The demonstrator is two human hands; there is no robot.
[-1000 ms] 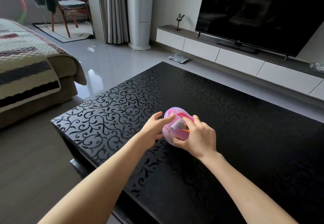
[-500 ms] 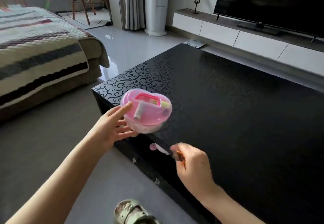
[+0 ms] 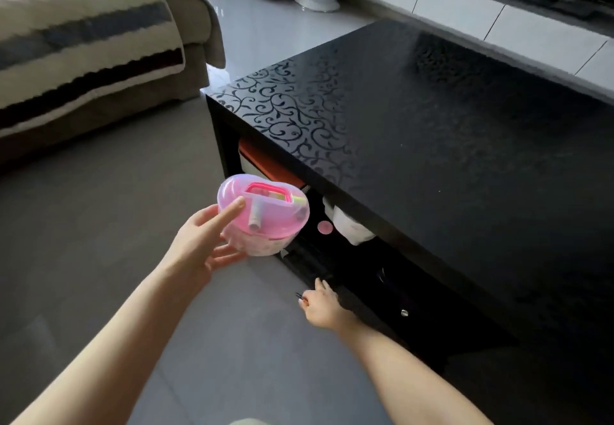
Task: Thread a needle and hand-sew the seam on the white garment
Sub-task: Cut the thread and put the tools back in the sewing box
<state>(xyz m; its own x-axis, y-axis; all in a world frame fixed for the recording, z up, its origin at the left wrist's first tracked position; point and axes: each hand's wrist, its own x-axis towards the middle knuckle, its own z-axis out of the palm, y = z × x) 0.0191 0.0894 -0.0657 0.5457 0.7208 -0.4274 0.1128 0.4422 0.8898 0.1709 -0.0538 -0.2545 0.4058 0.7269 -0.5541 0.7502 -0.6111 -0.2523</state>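
Black glossy worktop [image 3: 448,132] fills the right. Left hand [image 3: 202,245] grips a translucent pink heart-shaped plastic box [image 3: 265,221]; right hand [image 3: 320,308] pinches a small dark object [image 3: 300,295].

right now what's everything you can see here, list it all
box: one, pink, held over the floor left of the table
table: one, black, right
cloth: one, white, under the tabletop
disc: one, pink, beside the cloth
sofa: one, beige with striped throw, upper left
cabinet: one, white, top right
hands: two; left grips the box, right low by the table, grip unclear
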